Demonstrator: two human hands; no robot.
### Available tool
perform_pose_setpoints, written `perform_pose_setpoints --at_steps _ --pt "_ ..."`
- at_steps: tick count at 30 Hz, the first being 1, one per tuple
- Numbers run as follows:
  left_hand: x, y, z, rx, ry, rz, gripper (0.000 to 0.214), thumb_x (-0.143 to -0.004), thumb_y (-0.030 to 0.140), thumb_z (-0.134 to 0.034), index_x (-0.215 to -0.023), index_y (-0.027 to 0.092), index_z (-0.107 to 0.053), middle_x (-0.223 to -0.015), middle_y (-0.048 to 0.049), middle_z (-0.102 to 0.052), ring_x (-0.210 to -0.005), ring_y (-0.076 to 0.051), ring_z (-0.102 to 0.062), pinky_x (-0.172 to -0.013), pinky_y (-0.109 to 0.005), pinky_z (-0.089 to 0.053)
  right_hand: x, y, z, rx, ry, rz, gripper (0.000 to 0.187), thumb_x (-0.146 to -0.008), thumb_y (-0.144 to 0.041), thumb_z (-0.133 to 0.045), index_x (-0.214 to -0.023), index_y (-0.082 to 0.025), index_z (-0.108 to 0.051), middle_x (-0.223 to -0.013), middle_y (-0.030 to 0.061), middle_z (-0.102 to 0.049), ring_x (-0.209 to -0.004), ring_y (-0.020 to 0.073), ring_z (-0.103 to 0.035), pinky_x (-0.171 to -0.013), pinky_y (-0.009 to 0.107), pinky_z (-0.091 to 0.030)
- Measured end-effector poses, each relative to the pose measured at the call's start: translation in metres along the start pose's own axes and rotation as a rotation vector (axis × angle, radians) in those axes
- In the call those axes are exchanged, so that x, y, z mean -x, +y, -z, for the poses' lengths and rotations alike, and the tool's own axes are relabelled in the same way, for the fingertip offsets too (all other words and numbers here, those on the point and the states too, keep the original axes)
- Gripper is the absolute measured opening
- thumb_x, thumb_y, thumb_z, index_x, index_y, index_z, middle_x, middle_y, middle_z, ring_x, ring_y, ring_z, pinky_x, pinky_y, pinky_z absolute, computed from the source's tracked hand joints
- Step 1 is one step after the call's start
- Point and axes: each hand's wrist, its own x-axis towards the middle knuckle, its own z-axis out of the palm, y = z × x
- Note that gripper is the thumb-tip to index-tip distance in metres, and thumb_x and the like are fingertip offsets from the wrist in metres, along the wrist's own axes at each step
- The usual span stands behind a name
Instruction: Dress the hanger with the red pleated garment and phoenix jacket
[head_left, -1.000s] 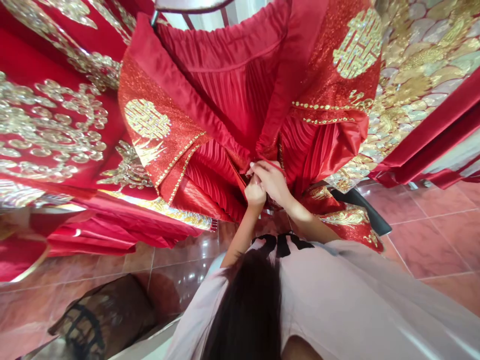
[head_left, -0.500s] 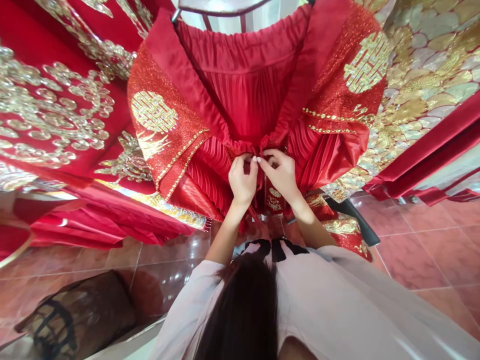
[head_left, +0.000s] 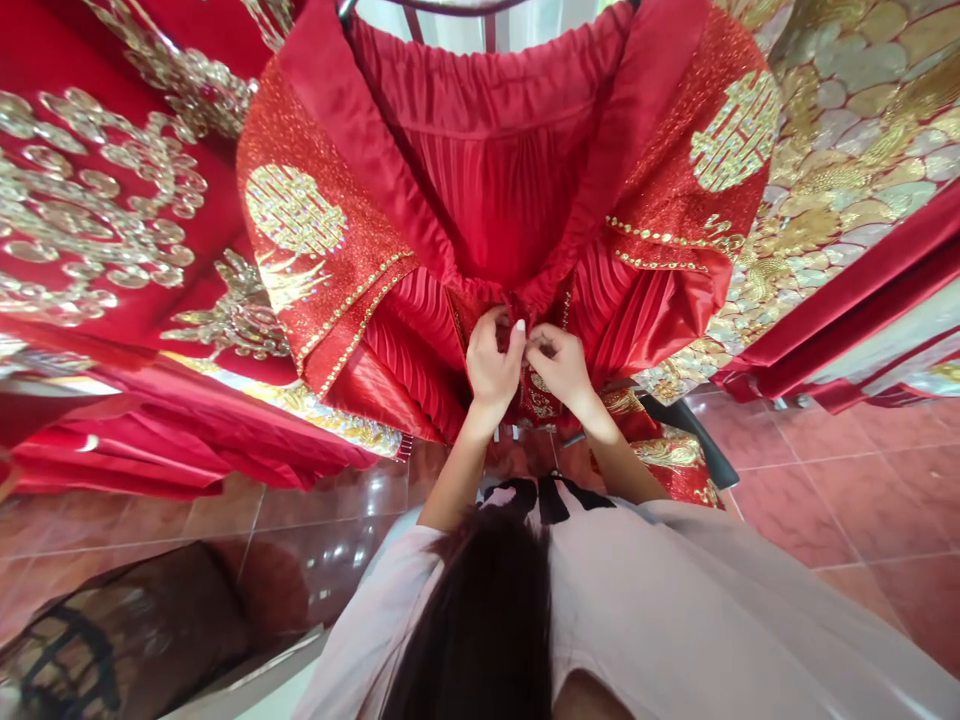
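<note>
A red skirt (head_left: 427, 330) with pleats, glittery panels and gold round emblems hangs in front of me, its gathered waistband (head_left: 487, 95) dipping low at the front. At that low point my left hand (head_left: 493, 360) has its fingers curled round a thin red drawstring (head_left: 517, 303), thumb raised. My right hand (head_left: 562, 365) sits just beside it, fingers bent and pinched together on the same drawstring. The part of the drawstring between the fingers is mostly hidden. A dark hanger (head_left: 465, 8) carries the skirt at the top edge.
Red cloth with clear beadwork (head_left: 97, 190) hangs at the left, gold sequined cloth (head_left: 840, 160) at the right. A dark brown bag (head_left: 142, 620) stands at the lower left on the reddish tiled floor (head_left: 810, 500).
My fingertips, which met before, have come slightly apart, and my left thumb now points up. The hanger and waistband sit higher in view.
</note>
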Motion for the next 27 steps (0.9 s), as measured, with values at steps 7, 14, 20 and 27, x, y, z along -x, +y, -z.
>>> perform_pose_setpoints --at_steps 7,14,20,27 --pt "0.021 -0.012 0.000 0.121 -0.130 0.161 0.028 -0.091 0.032 -0.054 -0.071 0.016 -0.066 -0.072 -0.0048 -0.063 -0.069 -0.016 -0.057 -0.074 -0.028 -0.047 0.006 0.003 0.005 0.036 0.103 -0.029 0.014 -0.081 -0.028 -0.054 -0.073 -0.016 -0.055 -0.068 0.0015 -0.063 -0.063 0.0125 -0.059 -0.064 0.024 -0.045" --pt "0.052 -0.016 0.004 0.487 -0.200 0.456 0.037 -0.081 0.047 -0.063 -0.072 0.012 -0.069 -0.061 -0.0025 -0.061 -0.053 -0.011 -0.052 -0.054 -0.022 -0.046 0.007 -0.006 -0.013 -0.223 -0.060 -0.020 0.015 -0.079 -0.030 -0.061 -0.080 -0.015 -0.061 -0.076 0.0029 -0.068 -0.072 0.0133 -0.065 -0.067 0.023 -0.050" --pt "0.045 -0.019 0.021 0.647 -0.212 0.552 0.037 -0.068 0.045 -0.075 -0.089 0.015 -0.072 -0.084 -0.0053 -0.069 -0.064 -0.013 -0.061 -0.054 -0.020 -0.049 0.010 -0.017 -0.021 -0.360 0.061 -0.061 0.021 -0.070 -0.033 -0.071 -0.071 -0.014 -0.062 -0.066 0.0018 -0.067 -0.060 0.0119 -0.063 -0.060 0.023 -0.051" --pt "0.011 0.008 0.045 0.424 -0.033 0.148 0.014 -0.079 0.029 -0.069 -0.073 0.016 -0.070 -0.082 -0.0048 -0.068 -0.076 -0.013 -0.062 -0.068 -0.023 -0.049 0.017 -0.019 -0.022 -0.402 0.042 -0.071 0.027 -0.070 -0.039 -0.073 -0.070 -0.015 -0.060 -0.061 0.0006 -0.064 -0.053 0.0107 -0.060 -0.052 0.022 -0.050"
